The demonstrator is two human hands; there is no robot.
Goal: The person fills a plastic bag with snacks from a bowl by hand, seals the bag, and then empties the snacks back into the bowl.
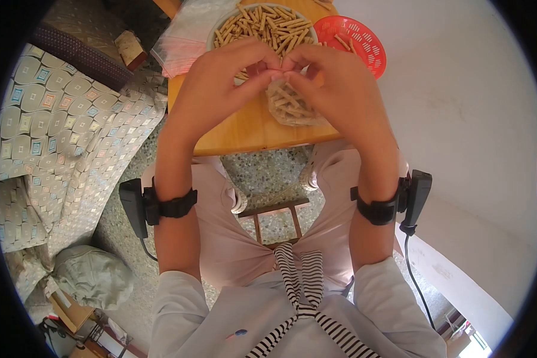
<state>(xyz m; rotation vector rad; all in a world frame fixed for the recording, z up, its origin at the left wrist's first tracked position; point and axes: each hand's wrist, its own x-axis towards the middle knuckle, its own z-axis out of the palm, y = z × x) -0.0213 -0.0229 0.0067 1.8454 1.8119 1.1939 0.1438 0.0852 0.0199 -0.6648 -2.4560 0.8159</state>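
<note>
My left hand [235, 74] and my right hand [328, 74] meet above the table, thumbs and forefingers pinched together. Between them they grip the top of a clear plastic bag [292, 106], whose lower part rests near the table's front edge. Short tan stick-shaped pieces show through the bag. The exact spot held is mostly covered by my fingertips. Just beyond my hands, a wide pale bowl [210, 40] is heaped with similar tan sticks [268, 27].
A red perforated basket [370, 45] with a few sticks stands at the right of the wooden table [238, 134]. Flat clear plastic bags [182, 51] lie at its left. A white wall [459, 119] rises on the right; patterned cloth [71, 119] hangs on the left.
</note>
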